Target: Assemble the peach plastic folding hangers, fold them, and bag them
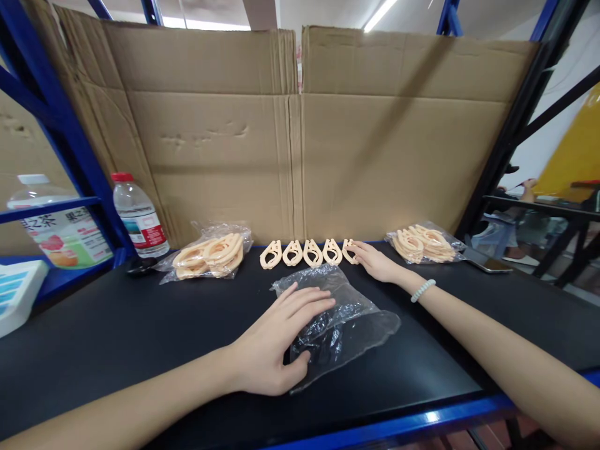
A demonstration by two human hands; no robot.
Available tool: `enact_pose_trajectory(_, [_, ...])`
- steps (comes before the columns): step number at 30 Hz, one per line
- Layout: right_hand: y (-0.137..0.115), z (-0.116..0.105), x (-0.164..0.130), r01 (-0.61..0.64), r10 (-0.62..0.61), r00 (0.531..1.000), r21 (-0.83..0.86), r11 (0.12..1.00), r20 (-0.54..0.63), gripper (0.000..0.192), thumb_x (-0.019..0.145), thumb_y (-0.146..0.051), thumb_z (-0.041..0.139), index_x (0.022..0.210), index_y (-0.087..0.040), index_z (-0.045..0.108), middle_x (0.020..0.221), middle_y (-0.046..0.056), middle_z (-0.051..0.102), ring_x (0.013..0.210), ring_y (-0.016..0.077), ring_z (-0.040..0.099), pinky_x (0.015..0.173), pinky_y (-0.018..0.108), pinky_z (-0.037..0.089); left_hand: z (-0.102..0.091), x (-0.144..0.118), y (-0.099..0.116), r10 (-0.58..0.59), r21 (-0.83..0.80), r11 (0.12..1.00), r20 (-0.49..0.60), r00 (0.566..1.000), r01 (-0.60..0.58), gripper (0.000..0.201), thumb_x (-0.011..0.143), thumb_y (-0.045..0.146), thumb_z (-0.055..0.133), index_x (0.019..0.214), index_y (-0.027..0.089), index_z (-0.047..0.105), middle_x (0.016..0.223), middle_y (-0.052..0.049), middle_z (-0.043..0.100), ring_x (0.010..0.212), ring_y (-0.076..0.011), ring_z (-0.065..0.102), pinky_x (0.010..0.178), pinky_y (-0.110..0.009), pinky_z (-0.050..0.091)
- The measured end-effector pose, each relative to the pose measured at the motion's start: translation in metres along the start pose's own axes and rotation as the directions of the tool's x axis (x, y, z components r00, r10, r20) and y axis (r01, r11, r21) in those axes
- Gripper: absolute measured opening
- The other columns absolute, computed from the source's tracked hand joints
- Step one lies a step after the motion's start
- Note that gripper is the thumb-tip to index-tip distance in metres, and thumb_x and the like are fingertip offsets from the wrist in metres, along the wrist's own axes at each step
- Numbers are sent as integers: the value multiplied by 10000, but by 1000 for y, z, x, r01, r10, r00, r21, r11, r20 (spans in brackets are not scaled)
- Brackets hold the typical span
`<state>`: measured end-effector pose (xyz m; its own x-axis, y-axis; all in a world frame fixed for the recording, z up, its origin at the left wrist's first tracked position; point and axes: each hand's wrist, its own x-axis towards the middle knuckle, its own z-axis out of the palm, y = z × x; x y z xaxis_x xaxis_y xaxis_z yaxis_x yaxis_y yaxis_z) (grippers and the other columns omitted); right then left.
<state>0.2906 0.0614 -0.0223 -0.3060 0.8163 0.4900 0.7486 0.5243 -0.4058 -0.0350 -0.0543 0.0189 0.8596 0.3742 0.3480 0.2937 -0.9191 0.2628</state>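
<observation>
My left hand [281, 337] lies with its fingers spread over a clear plastic bag [360, 334], which is flat and crumpled on the black tabletop. Beyond the bag, several cream-coloured plastic clips [312, 253] stretch side by side in a row. At the right end of that row, my right hand [377, 262] has its fingertips closed on the last clip [348, 251], partly covering it. A pale bead bracelet circles the right wrist.
Bagged clips [210, 255] lie at the left and more bagged clips [424, 242] at the right, beside a phone [490, 261]. A water bottle [139, 219] stands back left. Cardboard [225, 156] walls the rear. Another person [504, 231] is in the right background.
</observation>
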Motion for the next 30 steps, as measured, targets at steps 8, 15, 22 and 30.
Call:
enact_pose_trajectory(8, [13,-1,5,147,-98,970,-220,964,222,891,581,119,344,1367,-282,468,1515,50,309,1403,218,243,1123,443,280,-3,2,1,71,-44,997,20,997,-70,906,563,-31,382,1405,289,290,1419,-39,454,1315,-246,401,1147,-563,177])
enact_pose_trajectory(15, [10,-6,8,176,-140,964,-149,973,227,656,728,70,379,1280,-232,562,1415,81,464,1344,228,366,1105,456,301,1,0,-6,-5,-90,996,23,1000,7,896,549,-49,349,1382,283,341,1409,-21,450,1349,-221,342,1146,-523,233])
enact_pose_trajectory(22, [-2,-14,9,172,-133,964,-159,972,231,487,794,-17,470,1226,-210,586,1254,102,598,1194,249,515,1046,452,365,6,2,-5,80,-29,996,-86,993,-83,677,764,44,464,1391,248,310,1376,-79,492,1291,-243,427,1138,-517,248])
enact_pose_trajectory(30, [-14,-20,9,176,-125,957,-181,968,262,323,843,-85,506,1142,-162,602,1112,113,596,1088,229,544,978,412,416,1,4,3,213,48,976,-12,977,-212,489,767,20,442,1200,240,500,1462,-91,374,1322,-255,385,1127,-504,264])
